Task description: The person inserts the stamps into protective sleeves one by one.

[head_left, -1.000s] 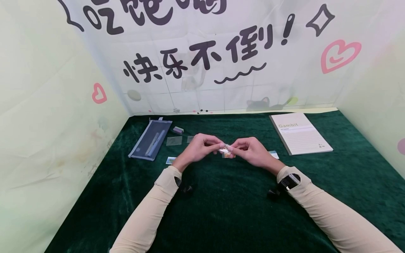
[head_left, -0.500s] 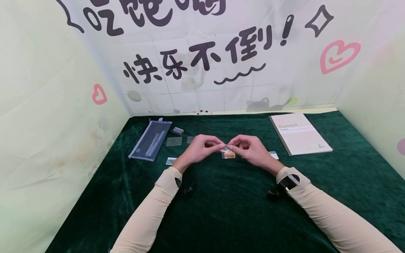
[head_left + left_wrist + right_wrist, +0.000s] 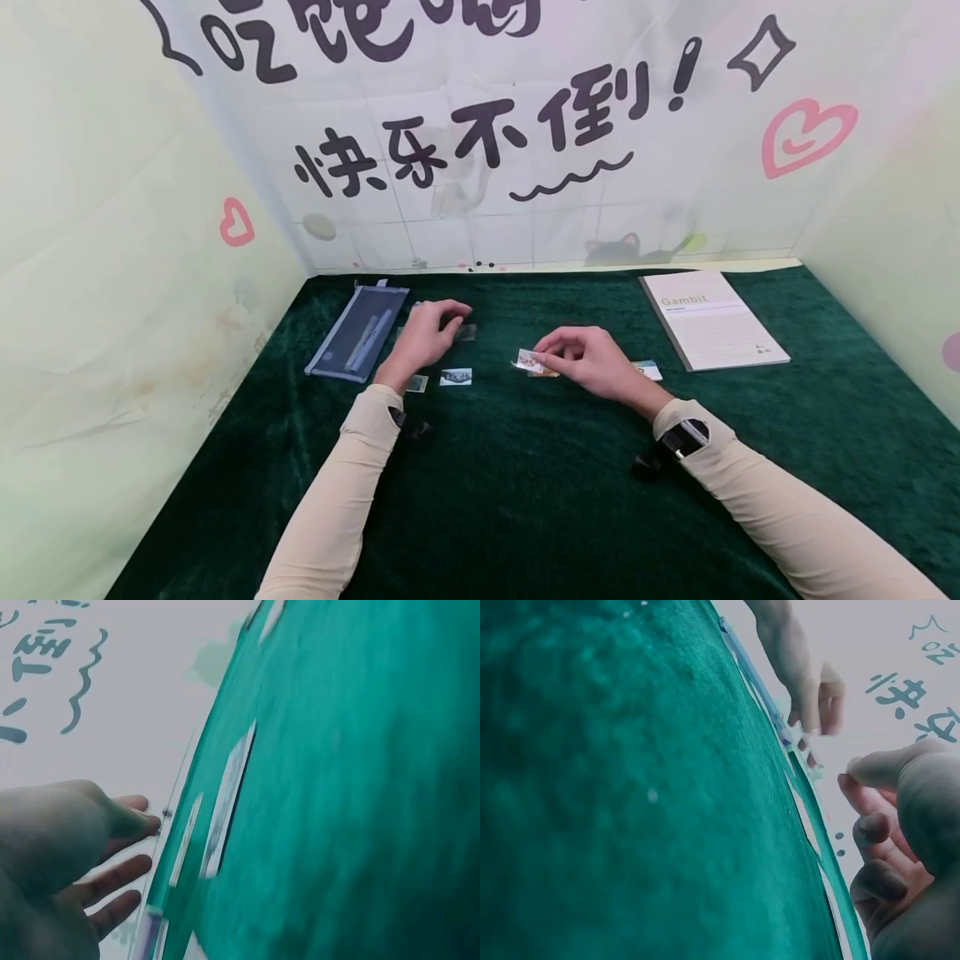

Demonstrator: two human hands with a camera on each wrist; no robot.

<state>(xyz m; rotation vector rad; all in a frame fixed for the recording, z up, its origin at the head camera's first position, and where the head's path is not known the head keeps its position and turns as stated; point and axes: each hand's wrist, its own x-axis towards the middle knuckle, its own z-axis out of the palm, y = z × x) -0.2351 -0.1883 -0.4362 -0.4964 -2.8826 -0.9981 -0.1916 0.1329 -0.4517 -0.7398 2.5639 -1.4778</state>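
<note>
We pinch a card in the right hand. Left of this grip, the left hand hangs loosely spread.

Pouch left, notebook right, cards between (one seemingly beneath the right hand)

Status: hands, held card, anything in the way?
Right hand pinching small picture card. Left hand near clear sheet, grip unclear. Head view: held card partly hides orange card; no obstruction evident.
</note>
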